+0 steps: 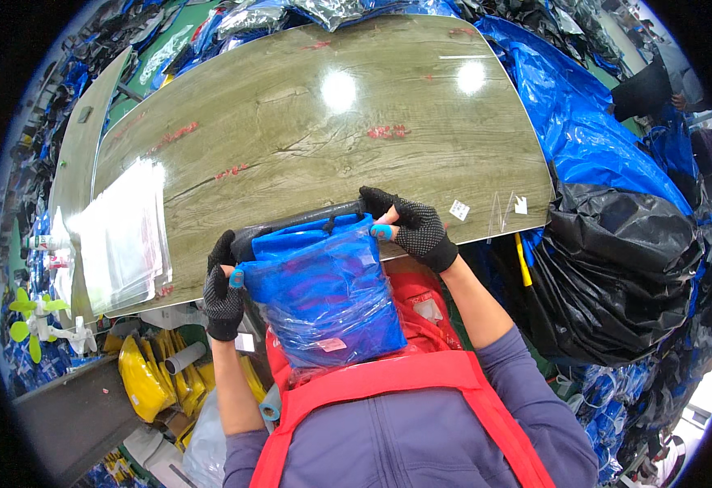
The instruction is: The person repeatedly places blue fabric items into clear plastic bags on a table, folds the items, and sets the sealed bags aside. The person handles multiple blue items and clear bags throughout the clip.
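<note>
A folded blue item in a clear plastic bag (327,289) hangs between my two hands at the near edge of the wooden table (331,122), its lower end against my red vest (388,378). My left hand (224,293), in a black dotted glove, grips the bag's upper left corner. My right hand (409,228), gloved the same way, grips the upper right corner. A dark strap or roll (307,220) runs along the top of the bag between both hands.
A stack of clear plastic bags (124,236) lies on the table's left side. Blue packaged goods (584,122) and black sacks (616,276) pile up at the right. Yellow items (140,378) sit below the table at left. A person's dark sleeve (645,85) shows far right.
</note>
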{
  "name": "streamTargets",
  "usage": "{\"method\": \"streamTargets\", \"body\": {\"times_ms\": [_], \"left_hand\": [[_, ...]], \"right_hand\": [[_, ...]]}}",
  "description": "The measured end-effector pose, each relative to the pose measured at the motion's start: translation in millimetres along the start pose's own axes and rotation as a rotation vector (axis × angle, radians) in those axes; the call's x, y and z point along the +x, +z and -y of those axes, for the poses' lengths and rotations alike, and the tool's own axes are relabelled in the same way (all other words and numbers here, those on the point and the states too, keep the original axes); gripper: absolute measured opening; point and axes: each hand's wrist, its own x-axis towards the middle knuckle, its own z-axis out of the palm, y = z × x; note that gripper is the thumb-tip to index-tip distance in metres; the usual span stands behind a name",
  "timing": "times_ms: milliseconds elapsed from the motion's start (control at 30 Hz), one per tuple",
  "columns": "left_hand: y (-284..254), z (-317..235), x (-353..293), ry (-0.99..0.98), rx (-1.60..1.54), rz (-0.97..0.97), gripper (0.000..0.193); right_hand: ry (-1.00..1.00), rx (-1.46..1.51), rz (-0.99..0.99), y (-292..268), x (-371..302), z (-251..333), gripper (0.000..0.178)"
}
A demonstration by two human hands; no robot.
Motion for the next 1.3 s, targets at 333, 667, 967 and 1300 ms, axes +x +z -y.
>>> {"method": "streamTargets", "body": {"times_ms": [333, 667, 967, 1300], "left_hand": [[11, -10, 13, -0.047, -0.061, -0.088, 0.015], [26, -2, 16, -0.07, -0.116, -0.142, 0.008], [23, 5, 36, -0.279, -0.364, -0.154, 0.015], [27, -2, 37, -0.179, -0.214, -0.186, 0.016]], "right_hand": [[-0.237, -0.186, -0.192, 16, 16, -1, 0.014], [-0.166, -0.305, -0.323, 6, 15, -16, 0.015], [0.09, 0.133, -0.176, -3, 32, 0, 0.017], [0.006, -0.076, -0.201, 10, 43, 6, 0.015]]}}
